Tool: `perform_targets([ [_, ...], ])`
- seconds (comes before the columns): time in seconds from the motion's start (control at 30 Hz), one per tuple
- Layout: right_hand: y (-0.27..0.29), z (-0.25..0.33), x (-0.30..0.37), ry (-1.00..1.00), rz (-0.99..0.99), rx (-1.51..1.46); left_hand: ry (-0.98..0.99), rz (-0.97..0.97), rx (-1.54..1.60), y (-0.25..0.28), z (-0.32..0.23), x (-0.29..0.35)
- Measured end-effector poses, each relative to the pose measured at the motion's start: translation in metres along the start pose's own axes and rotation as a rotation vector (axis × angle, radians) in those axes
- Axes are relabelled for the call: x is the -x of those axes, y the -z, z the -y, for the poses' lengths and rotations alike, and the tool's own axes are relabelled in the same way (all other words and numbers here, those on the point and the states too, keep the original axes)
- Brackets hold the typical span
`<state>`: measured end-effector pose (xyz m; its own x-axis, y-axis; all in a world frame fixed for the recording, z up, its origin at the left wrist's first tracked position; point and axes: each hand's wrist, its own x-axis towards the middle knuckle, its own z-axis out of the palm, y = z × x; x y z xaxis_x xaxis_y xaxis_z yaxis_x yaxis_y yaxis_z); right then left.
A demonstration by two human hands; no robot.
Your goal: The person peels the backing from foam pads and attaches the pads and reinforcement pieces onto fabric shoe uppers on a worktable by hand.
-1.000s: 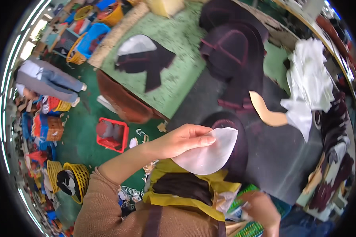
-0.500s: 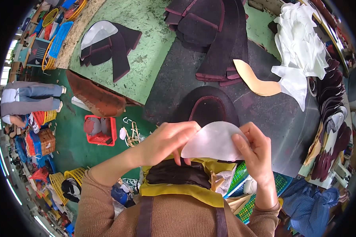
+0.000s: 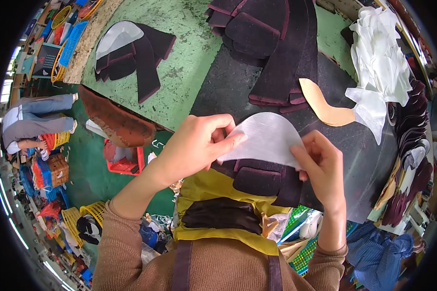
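Between my two hands is a pale white half-moon sheet (image 3: pixel 268 137), thin and slightly shiny, its round edge facing away from me. My left hand (image 3: pixel 192 145) pinches its left corner between thumb and fingers. At the right corner, my right hand (image 3: pixel 323 169) grips it with the thumb on top. The sheet covers the rounded end of a dark maroon-edged cut piece (image 3: pixel 260 181), which looks like a shoe upper; its straps show below. Whether the sheet lies flat against it everywhere, I cannot tell.
A dark board (image 3: pixel 223 92) lies on the green worktable (image 3: pixel 179 29). Stacked dark uppers (image 3: pixel 262 29) stand at the back; a similar piece with a white patch (image 3: pixel 119 40) is far left. A tan curved piece (image 3: pixel 325 107) and white sheets (image 3: pixel 378 53) lie right. A person (image 3: pixel 39 116) bends at left.
Both hands have carried the white half-moon sheet away from my body, onto the rounded end of the dark piece. The dark piece has come nearer to me, and its straps now show.
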<state>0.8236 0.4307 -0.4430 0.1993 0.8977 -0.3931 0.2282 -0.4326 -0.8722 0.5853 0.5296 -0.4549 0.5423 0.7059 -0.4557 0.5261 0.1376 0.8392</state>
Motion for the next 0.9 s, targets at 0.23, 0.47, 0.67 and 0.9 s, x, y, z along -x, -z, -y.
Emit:
perform_targets([
  [0.23,0.005,-0.013,0.001,0.035,0.005,0.017,-0.113,-0.034,-0.058,-0.001,0.011,0.003],
  [0.47,0.004,-0.011,0.005,0.087,-0.055,0.002,0.043,-0.019,0.026,0.000,-0.004,0.005],
  [0.67,0.005,-0.017,0.011,0.149,-0.138,0.296,-0.223,-0.163,-0.478,-0.008,0.007,0.010],
  [0.9,0.001,-0.012,0.024,0.488,-0.066,0.437,-0.724,-0.003,-0.573,-0.030,0.020,0.031],
])
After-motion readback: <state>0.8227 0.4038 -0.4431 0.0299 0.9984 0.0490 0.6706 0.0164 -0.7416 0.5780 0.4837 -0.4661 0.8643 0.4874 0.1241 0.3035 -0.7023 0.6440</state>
